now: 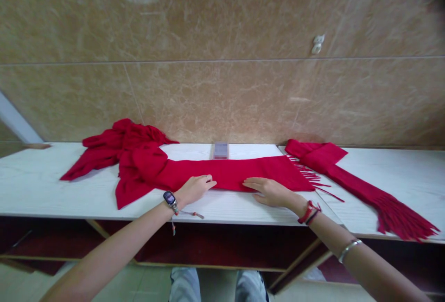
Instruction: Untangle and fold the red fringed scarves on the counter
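Note:
A red fringed scarf (pixel 236 172) lies stretched across the white table (pixel 41 186), bunched up at its left end. My left hand (pixel 194 188) rests flat on the scarf's near edge, fingers stretched out, a watch on the wrist. My right hand (pixel 267 190) lies flat on the scarf just to the right, fingers spread, red bands on the wrist. Neither hand holds anything. A second red scarf (pixel 347 176) lies on the right part of the table, its fringe hanging over the front edge.
A small grey box-like object (pixel 220 150) stands at the back of the table against the marbled wall (pixel 222 61). A second tabletop (pixel 410 176) joins on the right. My knees (pixel 219 285) show below the table's front edge.

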Available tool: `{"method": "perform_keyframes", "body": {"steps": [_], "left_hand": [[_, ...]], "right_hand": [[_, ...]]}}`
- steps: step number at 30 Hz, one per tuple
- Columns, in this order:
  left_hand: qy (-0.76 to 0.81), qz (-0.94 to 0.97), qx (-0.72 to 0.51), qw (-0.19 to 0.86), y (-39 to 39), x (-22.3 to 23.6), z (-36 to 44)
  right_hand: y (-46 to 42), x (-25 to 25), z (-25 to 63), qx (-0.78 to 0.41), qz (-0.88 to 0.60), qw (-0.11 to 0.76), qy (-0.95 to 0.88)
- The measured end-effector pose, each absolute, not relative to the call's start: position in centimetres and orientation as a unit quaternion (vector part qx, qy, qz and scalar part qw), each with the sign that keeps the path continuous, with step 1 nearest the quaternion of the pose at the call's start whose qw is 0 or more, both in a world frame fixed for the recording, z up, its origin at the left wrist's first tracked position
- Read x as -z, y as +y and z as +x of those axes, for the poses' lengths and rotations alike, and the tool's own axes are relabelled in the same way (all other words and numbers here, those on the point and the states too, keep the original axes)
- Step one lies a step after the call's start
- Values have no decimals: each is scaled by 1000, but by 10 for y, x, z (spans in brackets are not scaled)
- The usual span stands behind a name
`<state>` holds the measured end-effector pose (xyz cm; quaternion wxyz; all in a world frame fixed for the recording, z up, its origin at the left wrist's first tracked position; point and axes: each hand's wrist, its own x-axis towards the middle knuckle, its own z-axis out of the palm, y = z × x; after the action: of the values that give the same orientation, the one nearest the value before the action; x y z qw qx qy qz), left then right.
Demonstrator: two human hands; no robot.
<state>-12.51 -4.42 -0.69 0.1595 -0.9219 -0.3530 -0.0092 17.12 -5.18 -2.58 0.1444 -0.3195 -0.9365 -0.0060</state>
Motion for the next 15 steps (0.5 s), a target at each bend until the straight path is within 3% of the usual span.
{"method": "perform_keyframes", "body": {"steps": [15], "left_hand": [[-349, -915, 24, 202, -40, -4, -115]], "right_hand": [[-47, 48, 191, 104, -349, 214, -907]]}}
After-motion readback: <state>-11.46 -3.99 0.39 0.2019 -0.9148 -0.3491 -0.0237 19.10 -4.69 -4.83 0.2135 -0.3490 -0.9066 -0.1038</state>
